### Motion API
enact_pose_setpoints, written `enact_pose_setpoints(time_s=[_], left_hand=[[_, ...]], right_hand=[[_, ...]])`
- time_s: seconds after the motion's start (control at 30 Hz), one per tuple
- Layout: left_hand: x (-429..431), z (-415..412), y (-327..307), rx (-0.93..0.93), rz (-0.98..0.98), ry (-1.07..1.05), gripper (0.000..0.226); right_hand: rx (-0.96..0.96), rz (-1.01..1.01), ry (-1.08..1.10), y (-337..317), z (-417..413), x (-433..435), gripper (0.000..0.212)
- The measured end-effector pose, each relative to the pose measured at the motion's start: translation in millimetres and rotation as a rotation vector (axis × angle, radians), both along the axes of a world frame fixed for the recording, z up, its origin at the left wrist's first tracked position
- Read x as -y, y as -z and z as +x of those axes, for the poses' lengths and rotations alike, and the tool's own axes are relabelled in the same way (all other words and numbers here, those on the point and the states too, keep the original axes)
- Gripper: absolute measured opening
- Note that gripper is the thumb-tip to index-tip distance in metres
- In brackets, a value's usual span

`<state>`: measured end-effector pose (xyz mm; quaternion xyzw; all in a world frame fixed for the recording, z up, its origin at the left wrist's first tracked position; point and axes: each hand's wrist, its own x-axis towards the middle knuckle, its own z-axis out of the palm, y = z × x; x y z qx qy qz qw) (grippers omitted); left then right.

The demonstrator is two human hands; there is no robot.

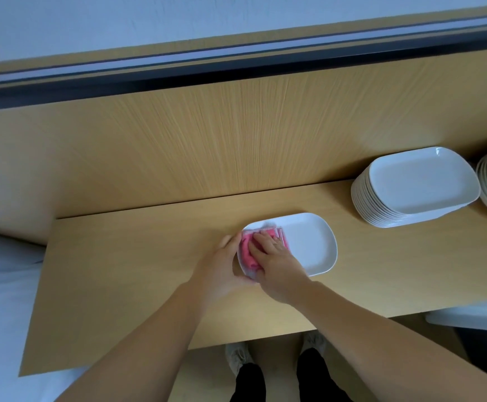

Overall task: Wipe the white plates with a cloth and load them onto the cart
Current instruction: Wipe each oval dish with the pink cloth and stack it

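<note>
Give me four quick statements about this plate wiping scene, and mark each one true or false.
1. The right hand presses a pink cloth onto the white plate. True.
2. The left hand lies flat on the table, away from the plate. False: it holds the plate's left edge.
3. A stack of white rectangular plates stands to the right of the plate being wiped. True.
4. The plate being wiped sits on top of that stack. False: it lies alone on the wooden table, apart from the stack.
</note>
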<state>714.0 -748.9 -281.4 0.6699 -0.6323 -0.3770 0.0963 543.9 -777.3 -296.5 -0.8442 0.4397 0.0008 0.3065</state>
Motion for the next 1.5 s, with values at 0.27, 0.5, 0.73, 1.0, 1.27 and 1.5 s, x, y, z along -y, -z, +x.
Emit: enact_pose_setpoints(time_s=[0.27, 0.5, 0.73, 1.0, 1.27, 1.5], left_hand=[[-2, 4, 4, 0.159, -0.087, 0.129, 0.104], [1, 3, -2, 0.283, -0.058, 0.148, 0.103], [1, -3, -18, 0.401, -0.034, 0.239, 0.105], [-5, -6, -9, 0.350, -0.156, 0.482, 0.077], [0, -11, -6, 0.411, -0.127, 0.496, 0.057], [7, -17, -10, 0.567, -0.058, 0.597, 0.065]], right_hand=[[-0.072, 0.024, -0.256, -8, -24, 9, 0.056], [-0.088, 0.037, -0.406, -15, -76, 8, 0.053], [-0.104, -0.062, -0.448, -29, -113, 31, 0.057], [-0.072, -0.514, -0.529, -47, -70, 74, 0.053], [-0.437, -0.499, -0.513, -21, -106, 61, 0.072], [-0.558, -0.365, -0.367, -31, -114, 29, 0.069]])
